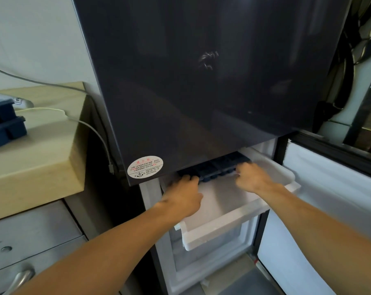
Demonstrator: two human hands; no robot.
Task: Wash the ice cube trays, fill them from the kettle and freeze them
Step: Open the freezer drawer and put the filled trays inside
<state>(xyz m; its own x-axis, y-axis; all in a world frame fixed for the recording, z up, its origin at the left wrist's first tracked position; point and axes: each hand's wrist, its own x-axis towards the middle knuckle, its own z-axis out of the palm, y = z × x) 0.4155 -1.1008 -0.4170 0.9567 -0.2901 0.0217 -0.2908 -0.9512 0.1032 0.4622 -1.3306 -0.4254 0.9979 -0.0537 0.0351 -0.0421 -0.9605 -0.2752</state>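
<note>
Ice cube tray [214, 167]: I see a dark blue tray held level over the back of the pulled-out freezer drawer [222, 228], its far part tucked under the lower edge of the dark upper door [201, 81].
Left hand [184, 194]: I see it at the tray's near left end, back of the hand facing up, fingers curled onto the tray's edge and holding it; the fingertips are hidden from me.
Right hand [254, 177]: it is at the tray's near right end, fingers bent round that edge and gripping it.
Tray relative to hands: the tray spans the gap between the two hands, and both wrists reach in over the drawer's front rim.
Freezer drawer: white and frosted inside; whether the tray rests on its floor I cannot tell.
Freezer door [329, 199]: swung open to the right, white lining facing me.
Other trays [3, 124]: I see a stack of the same dark blue on the counter [42, 156], far left, well apart from both hands.
Cable [95, 133]: a pale one runs off the counter's edge beside the fridge.
Sticker [145, 167]: round, on the upper door's lower left corner, just left of the tray.
</note>
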